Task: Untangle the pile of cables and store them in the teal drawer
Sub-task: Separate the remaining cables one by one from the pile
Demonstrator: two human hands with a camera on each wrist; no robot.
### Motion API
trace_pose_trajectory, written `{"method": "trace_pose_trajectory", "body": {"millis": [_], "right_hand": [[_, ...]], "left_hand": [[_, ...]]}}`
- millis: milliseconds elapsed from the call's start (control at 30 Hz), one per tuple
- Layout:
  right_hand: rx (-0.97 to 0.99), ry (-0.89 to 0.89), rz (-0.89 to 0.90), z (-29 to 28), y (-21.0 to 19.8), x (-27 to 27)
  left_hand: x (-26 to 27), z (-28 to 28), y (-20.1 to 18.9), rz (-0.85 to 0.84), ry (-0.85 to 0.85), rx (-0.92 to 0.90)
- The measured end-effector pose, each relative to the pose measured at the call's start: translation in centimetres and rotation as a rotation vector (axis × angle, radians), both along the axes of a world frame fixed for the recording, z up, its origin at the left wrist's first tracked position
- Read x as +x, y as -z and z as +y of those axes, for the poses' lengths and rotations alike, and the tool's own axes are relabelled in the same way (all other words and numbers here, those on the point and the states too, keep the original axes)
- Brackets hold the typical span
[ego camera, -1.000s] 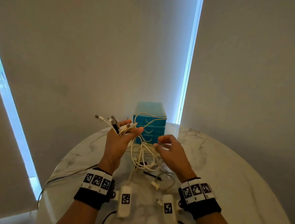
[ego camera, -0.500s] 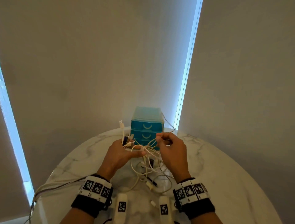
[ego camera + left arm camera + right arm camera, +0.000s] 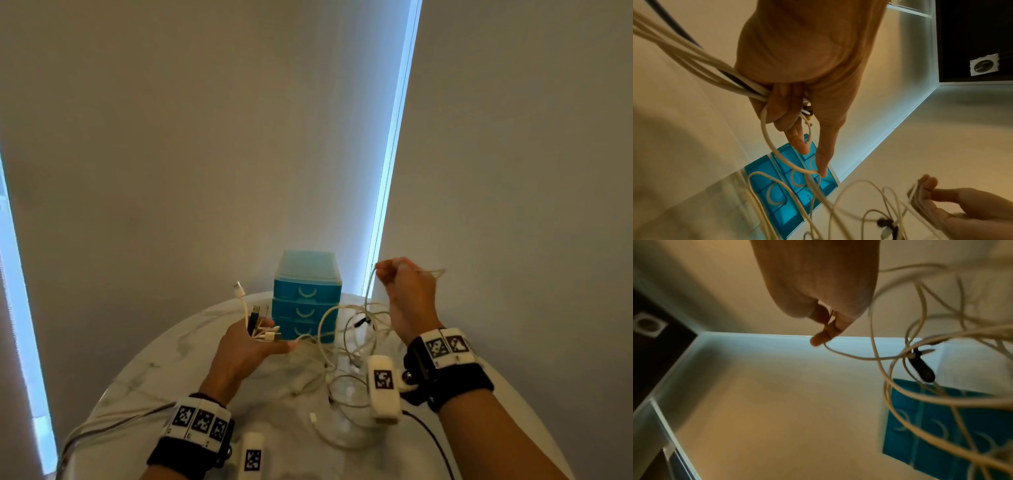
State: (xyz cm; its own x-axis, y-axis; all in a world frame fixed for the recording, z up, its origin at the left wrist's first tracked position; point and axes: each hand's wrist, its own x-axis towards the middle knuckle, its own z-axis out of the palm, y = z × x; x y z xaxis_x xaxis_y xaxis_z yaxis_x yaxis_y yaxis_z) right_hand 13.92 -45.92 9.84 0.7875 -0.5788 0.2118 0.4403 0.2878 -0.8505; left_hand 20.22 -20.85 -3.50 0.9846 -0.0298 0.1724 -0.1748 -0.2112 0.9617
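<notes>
A tangle of white cables (image 3: 346, 346) hangs and lies between my hands over the marble table (image 3: 178, 359). My left hand (image 3: 250, 346) grips a bundle of cable ends (image 3: 748, 84), with several plugs (image 3: 257, 320) sticking up past the fingers. My right hand (image 3: 407, 291) is raised to the right and pinches one white cable (image 3: 846, 353) drawn out of the tangle. A black connector (image 3: 920, 366) dangles among the loops. The teal drawer unit (image 3: 306, 294) stands behind the cables with its three drawers shut.
The table's round edge curves close on the left and right. Grey and white cords (image 3: 113, 418) trail off the table's left edge. Closed blinds (image 3: 205, 137) hang behind the drawer unit. A black lead (image 3: 431, 442) runs from the right wrist camera.
My right hand has lifted up and to the right, pulling one white cable out of the tangle. The left hand stays low with its bundle of ends.
</notes>
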Motion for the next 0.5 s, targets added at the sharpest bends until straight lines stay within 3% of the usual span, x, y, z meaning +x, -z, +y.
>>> {"method": "trace_pose_trajectory", "body": {"millis": [133,267,367,500], "right_hand": [[-0.036,-0.067,0.084,-0.6,0.7,-0.4],[-0.181,-0.16,0.187,-0.2,0.3,-0.5],[-0.229,-0.077,0.09,0.6,-0.3,0.0],[-0.145,-0.209,0.035,2.8,-0.5,0.1]], "left_hand": [[-0.3,-0.1,-1.4,0.018,0.059,-0.078],[-0.5,0.4,-2.9,0.007,-0.019,-0.233],[-0.9,-0.1,-4.2,-0.028,-0.01,-0.3],[-3.0,-1.0,-6.2,-0.128,0.115,-0.185]]}}
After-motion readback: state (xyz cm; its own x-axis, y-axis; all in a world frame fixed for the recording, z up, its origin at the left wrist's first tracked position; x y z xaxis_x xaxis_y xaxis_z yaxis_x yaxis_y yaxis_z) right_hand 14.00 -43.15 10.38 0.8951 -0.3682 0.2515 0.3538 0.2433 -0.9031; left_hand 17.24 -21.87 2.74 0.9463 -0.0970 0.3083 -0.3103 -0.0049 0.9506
